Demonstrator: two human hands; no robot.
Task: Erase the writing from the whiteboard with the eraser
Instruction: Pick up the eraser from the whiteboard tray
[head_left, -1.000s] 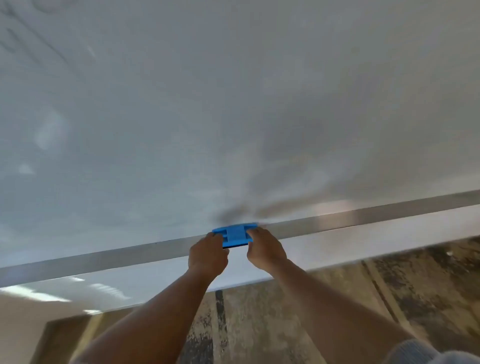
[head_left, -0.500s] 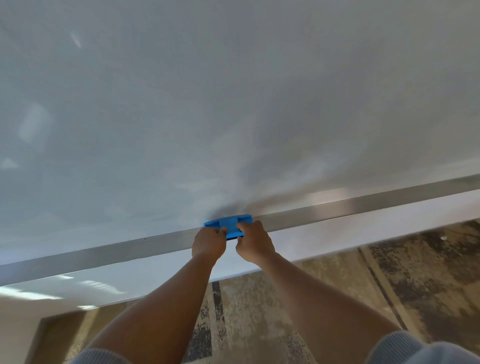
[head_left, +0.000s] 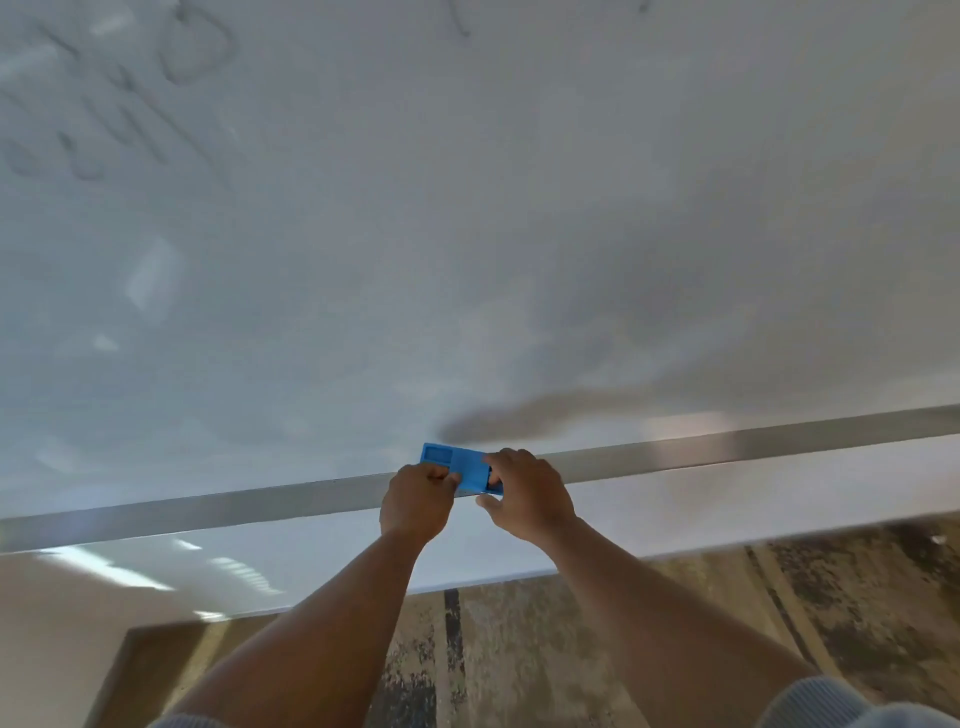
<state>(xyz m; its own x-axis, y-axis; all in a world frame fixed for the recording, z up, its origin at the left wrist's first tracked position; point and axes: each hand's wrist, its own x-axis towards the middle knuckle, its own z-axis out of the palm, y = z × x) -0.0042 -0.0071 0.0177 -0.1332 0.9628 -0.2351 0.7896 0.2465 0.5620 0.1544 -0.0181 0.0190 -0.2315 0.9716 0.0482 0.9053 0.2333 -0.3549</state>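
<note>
The person is standing close up against the whiteboard (head_left: 519, 234), arms stretched out, and both hands are meeting on the blue eraser (head_left: 451, 464) down at the board's lower edge. The eraser is lying right where the white surface meets the metal frame strip (head_left: 260, 506), near the middle of the scene.

The left hand (head_left: 418, 501) is curling its fingers over the near left part of the eraser, gripping it. The right hand (head_left: 530, 493) is gripping the eraser's right end, fingers bent over the top and the thumb showing underneath, so most of that end is hidden. Only the far left corner of the eraser, with a recessed panel, is showing clearly.

Faint, blurry writing (head_left: 114, 98) is sitting at the far left of the board, well apart from the eraser, and a short stroke is showing at the far top edge. A dark shadow is lying on the board just beyond the hands.

Below the board, a worn patterned floor (head_left: 779, 613) is showing on the near right, and grey ribbed sleeves (head_left: 841, 706) are peeking in at the bottom edge.
</note>
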